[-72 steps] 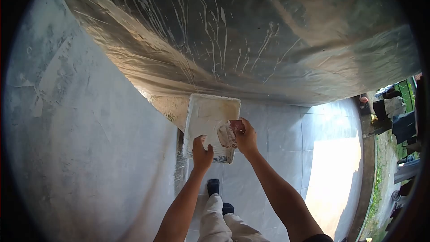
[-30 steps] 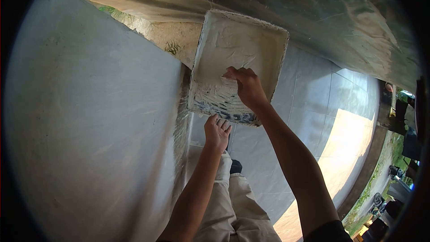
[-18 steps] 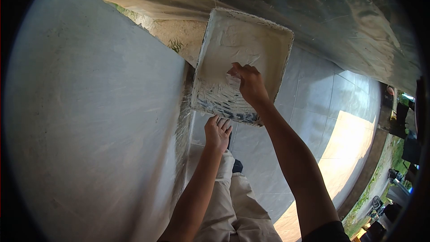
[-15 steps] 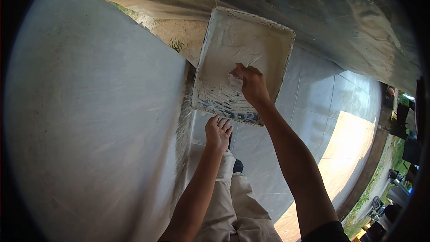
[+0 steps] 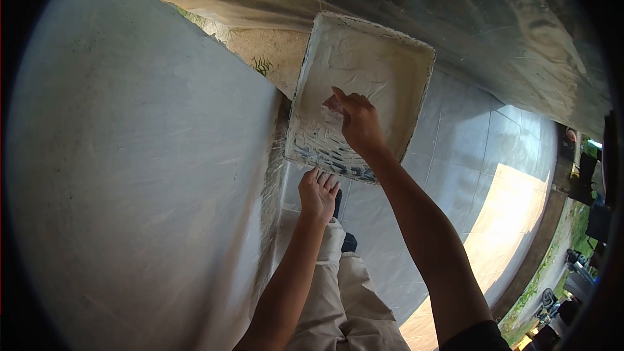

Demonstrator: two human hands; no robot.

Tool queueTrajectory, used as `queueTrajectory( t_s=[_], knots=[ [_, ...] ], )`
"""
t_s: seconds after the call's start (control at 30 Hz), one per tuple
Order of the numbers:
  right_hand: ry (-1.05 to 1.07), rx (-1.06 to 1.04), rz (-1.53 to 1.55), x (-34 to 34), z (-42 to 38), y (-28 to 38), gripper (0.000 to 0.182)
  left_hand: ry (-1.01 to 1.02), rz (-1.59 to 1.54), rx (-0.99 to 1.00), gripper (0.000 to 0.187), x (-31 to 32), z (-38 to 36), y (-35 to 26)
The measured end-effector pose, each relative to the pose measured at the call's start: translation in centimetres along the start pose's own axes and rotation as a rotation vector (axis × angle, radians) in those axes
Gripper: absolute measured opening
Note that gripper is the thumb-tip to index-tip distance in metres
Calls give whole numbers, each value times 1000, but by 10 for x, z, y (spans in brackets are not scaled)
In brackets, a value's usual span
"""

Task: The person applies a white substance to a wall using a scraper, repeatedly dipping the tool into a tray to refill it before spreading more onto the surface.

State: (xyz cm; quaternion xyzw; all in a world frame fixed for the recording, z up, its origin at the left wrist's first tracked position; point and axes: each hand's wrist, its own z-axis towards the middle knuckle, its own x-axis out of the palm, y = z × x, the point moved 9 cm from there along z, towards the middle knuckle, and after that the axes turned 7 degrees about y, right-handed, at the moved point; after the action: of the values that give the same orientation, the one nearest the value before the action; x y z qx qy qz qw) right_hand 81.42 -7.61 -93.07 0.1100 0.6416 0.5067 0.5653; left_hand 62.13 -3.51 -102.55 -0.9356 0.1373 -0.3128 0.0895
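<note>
A rectangular tray (image 5: 426,84) coated in pale, thick paint or filler lies ahead of me, its ribbed near end showing dark streaks. My left hand (image 5: 318,196) is palm up at the near rim, fingertips tucked under the edge and holding it. Over the tray's middle, my right hand (image 5: 361,120) is closed in a pinch round a small, thin flat scraper (image 5: 333,103), mostly covered by the fingers. The scraper is low over the pale material; whether it touches cannot be made out.
On the left stands a broad, smooth grey wall (image 5: 149,156). Plastic sheeting (image 5: 481,32) hangs along the far side. Grey tiled floor (image 5: 396,234) lies below, with a sunlit patch to the right. Grass and several dark objects (image 5: 585,221) show at the right edge.
My right hand has moved a little left and toward me within the tray. The whole view has shifted slightly, and the left hand stays at the rim.
</note>
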Motion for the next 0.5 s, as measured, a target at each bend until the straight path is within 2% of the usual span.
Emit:
queueTrajectory(
  t_s=[0.1, 0.17, 0.5],
  knots=[
    [36, -9, -43, 10, -1, -3, 46, -2, -13, 5, 86, -4, 2, -3],
    [1, 36, 38, 8, -3, -11, 47, 18, -15, 5, 88, -4, 4, -4],
    [-26, 185, -25, 18, -22, -21, 51, 9, -49, 20, 87, -1, 4, -5]
  ],
)
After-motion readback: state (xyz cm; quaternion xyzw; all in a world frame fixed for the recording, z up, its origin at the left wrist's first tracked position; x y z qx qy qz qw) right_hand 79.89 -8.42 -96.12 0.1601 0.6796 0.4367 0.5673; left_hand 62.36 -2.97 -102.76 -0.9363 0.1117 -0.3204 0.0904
